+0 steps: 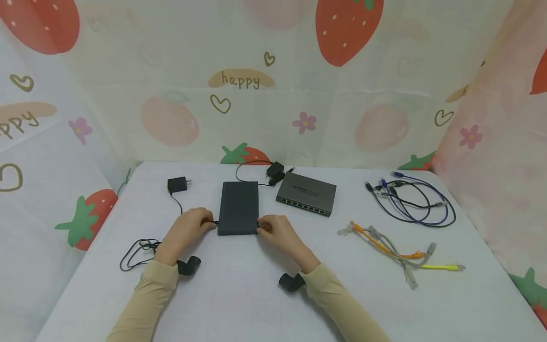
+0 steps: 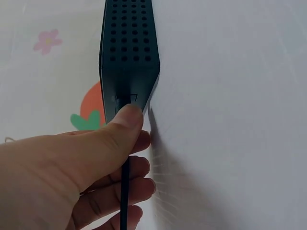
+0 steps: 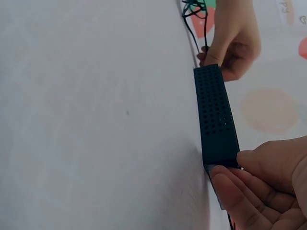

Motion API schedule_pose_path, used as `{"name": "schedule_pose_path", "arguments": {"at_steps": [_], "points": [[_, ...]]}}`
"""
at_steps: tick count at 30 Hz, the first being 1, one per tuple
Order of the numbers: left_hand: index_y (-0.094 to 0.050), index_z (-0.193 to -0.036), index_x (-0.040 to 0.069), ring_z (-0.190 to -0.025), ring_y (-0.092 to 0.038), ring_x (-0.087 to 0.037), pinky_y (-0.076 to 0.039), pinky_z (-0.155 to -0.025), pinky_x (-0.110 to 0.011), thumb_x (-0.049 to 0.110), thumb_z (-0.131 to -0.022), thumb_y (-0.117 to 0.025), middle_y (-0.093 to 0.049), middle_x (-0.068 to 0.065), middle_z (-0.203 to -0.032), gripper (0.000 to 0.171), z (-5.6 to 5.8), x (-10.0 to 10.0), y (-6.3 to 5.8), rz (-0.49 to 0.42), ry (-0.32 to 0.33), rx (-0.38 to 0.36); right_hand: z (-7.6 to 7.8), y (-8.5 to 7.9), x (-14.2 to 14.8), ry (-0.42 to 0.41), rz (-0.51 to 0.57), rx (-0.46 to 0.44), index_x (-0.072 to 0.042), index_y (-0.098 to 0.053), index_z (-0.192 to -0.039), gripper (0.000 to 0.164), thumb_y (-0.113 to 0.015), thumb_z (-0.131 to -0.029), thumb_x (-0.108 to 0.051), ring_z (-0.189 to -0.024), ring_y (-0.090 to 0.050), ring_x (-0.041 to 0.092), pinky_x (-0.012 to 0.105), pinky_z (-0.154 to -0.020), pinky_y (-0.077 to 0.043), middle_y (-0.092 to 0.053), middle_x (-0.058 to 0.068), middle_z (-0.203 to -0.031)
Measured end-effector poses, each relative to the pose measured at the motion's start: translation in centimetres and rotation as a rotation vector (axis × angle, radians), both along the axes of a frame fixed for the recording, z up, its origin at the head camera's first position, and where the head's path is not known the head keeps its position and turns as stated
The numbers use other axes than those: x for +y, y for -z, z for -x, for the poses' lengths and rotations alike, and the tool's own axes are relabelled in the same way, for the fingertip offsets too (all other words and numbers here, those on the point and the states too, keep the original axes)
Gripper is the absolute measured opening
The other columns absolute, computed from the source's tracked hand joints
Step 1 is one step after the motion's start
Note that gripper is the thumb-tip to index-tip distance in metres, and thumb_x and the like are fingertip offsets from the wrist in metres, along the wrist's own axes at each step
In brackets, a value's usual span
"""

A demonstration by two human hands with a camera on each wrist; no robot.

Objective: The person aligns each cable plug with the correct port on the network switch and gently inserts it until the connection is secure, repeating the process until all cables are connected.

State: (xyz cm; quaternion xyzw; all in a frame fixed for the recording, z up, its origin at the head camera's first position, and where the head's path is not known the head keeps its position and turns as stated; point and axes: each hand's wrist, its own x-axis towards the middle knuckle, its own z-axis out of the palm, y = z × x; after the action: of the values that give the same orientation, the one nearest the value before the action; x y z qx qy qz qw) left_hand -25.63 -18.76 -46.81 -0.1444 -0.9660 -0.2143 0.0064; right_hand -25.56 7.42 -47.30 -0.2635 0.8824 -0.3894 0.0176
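A dark flat network box with rows of vent holes along its edge lies on the white table. My left hand is at its left side, pinching the plug end of a black power cable between thumb and fingers. That plug meets a socket in the box's end face; how deep it sits is hidden by the thumb. At the opposite end my right hand grips the box's edge, thumb on one side and curled fingers on the other. The cable leads to a black power adapter.
Right of the box sits a grey NETGEAR switch, with another black adapter behind. Blue and black cables lie coiled at far right. Orange, grey and yellow cables lie nearer. Loops of black cable rest beside my left wrist.
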Motion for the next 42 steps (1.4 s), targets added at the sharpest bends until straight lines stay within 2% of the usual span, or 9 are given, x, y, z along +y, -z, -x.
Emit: {"name": "schedule_pose_path", "arguments": {"at_steps": [14,22,30,35,39,42], "points": [[-0.067,-0.084,0.007,-0.068,-0.052,-0.015,-0.046,-0.066,-0.035,0.014,-0.086,-0.066,-0.059,-0.003,-0.079,0.007,0.3,-0.9,0.4,0.001,-0.061,0.033,-0.7,0.4,-0.8,-0.078,0.069,-0.036,0.009,-0.059,-0.116,0.032,-0.062,-0.085,-0.001,-0.085,-0.065,0.019,0.018,-0.073,-0.051,-0.067,0.014,-0.097],[-0.067,-0.086,0.005,-0.068,-0.052,-0.016,-0.046,-0.065,-0.036,0.012,-0.086,-0.065,-0.057,-0.004,-0.079,0.007,0.4,-1.3,0.6,0.002,-0.077,0.092,-1.1,0.6,-1.3,-0.116,0.094,-0.049,0.009,-0.056,-0.12,0.038,-0.064,-0.086,-0.006,-0.088,-0.065,0.019,0.017,-0.075,-0.051,-0.067,0.014,-0.1],[-0.066,-0.095,0.003,-0.074,-0.057,-0.022,-0.047,-0.069,-0.04,0.012,-0.087,-0.063,-0.061,-0.01,-0.089,0.013,0.4,-1.8,1.0,0.005,-0.119,0.143,-1.5,0.9,-1.8,-0.189,0.076,-0.063,0.008,-0.049,-0.129,0.047,-0.063,-0.088,-0.011,-0.096,-0.063,0.021,0.02,-0.081,-0.05,-0.064,0.015,-0.107],[-0.066,-0.098,0.002,-0.075,-0.058,-0.024,-0.047,-0.068,-0.042,0.01,-0.087,-0.064,-0.061,-0.012,-0.089,0.014,0.2,-1.7,0.9,0.003,-0.121,0.157,-1.1,0.2,-0.9,-0.244,-0.004,-0.12,0.001,-0.046,-0.134,0.048,-0.059,-0.091,-0.016,-0.104,-0.06,0.018,0.022,-0.085,-0.049,-0.06,0.011,-0.121],[-0.062,-0.112,0.001,-0.085,-0.061,-0.031,-0.049,-0.073,-0.046,0.008,-0.087,-0.063,-0.062,-0.016,-0.097,0.026,0.2,-1.3,0.7,0.029,-0.1,0.17,-0.6,-0.9,0.2,-0.309,-0.102,-0.129,0.0,-0.047,-0.134,0.047,-0.057,-0.093,-0.021,-0.112,-0.057,0.02,0.026,-0.092,-0.046,-0.055,0.01,-0.13],[-0.054,-0.124,0.001,-0.094,-0.06,-0.036,-0.049,-0.078,-0.049,0.008,-0.089,-0.059,-0.06,-0.02,-0.107,0.036,0.3,-0.7,0.3,0.064,-0.085,0.176,-0.4,-2.0,1.3,-0.301,-0.181,-0.109,-0.001,-0.049,-0.132,0.046,-0.056,-0.093,-0.024,-0.114,-0.056,0.021,0.03,-0.096,-0.044,-0.053,0.009,-0.133]]}}
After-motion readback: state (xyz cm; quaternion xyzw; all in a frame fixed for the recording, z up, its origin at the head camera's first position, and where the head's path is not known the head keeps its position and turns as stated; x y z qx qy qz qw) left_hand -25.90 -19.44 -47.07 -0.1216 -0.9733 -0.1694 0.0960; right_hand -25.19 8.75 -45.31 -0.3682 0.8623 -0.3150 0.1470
